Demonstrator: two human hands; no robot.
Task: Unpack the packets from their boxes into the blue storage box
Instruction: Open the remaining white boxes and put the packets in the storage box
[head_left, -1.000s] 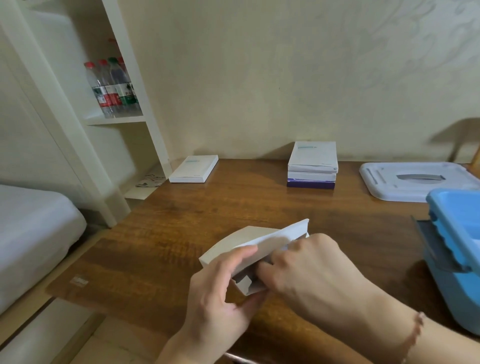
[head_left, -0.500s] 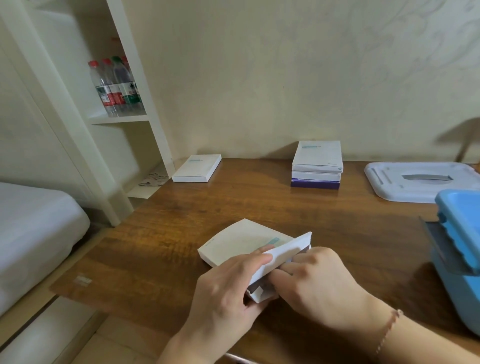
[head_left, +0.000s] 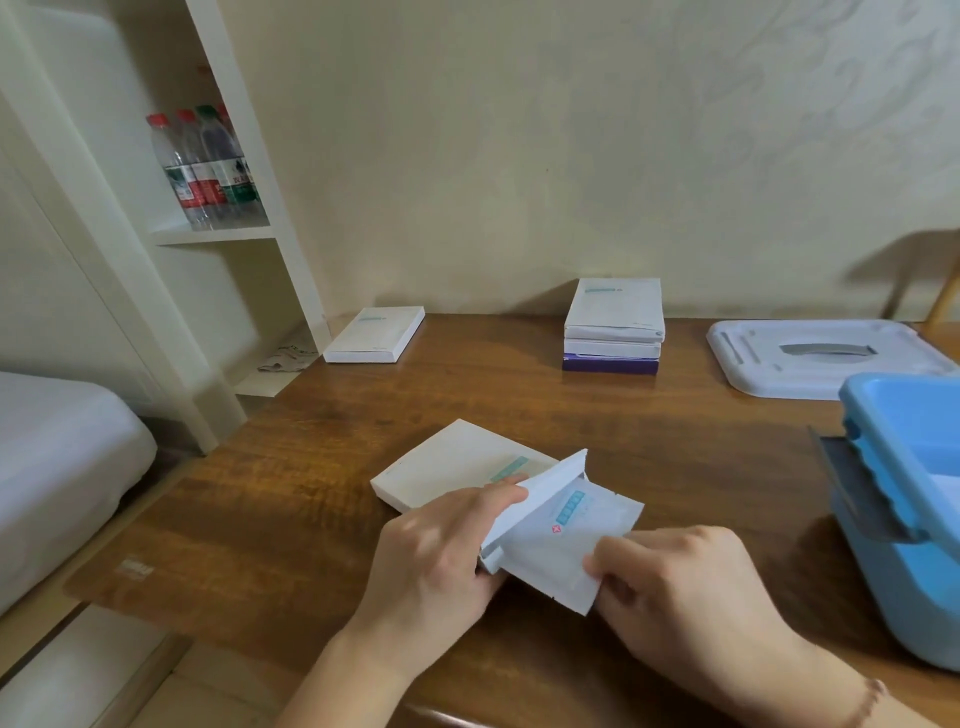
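White card box (head_left: 457, 465) lies flat on the wooden desk (head_left: 291, 519) near its front edge, end flap raised; my left hand (head_left: 436, 551) curls round that open end, fingers along the top face, thumb underneath. My right hand (head_left: 680, 582) pinches the near corner of a white foil packet (head_left: 563, 545) between thumb and fingertips, wrist low over the desk. Packet shows blue print and a small red mark, is partly out of the box mouth and tilted; blue storage box (head_left: 904, 499) stands open, well apart at my right.
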